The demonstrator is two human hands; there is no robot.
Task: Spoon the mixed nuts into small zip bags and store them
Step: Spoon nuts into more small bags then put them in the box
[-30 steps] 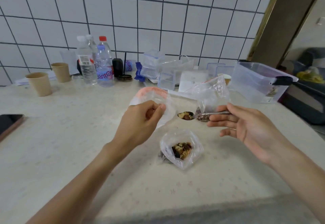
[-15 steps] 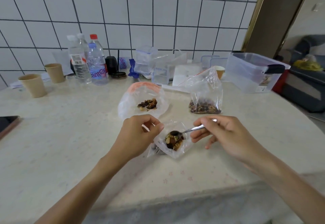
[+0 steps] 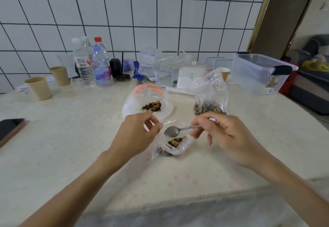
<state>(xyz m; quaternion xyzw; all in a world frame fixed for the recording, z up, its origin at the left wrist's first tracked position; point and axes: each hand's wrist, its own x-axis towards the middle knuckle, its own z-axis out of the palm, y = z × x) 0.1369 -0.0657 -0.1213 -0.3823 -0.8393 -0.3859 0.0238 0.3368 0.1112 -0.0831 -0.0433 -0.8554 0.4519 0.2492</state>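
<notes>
We had the table (image 3: 71,155) holding the supply bag (image 3: 211,100), still holding nuts, so more left. Our left hand (image 3: 137,136) pinched the small zip bag (image 3: 173,146) mouth open, partly filled, unsealed. Right hand (image 3: 226,137) fingers clamped the spoon (image 3: 171,131), bowl empty above the bag.

Silver spoon (image 3: 171,131) in the right hand (image 3: 226,137). Clear small bag (image 3: 170,146) below it, with brown and tan nuts. Beyond the left hand (image 3: 137,137), a clear bag with an orange-pink rim (image 3: 148,88). Cream table (image 3: 71,137) with faint pink flowers. White wall tiles (image 3: 142,11), dark grout.
</notes>
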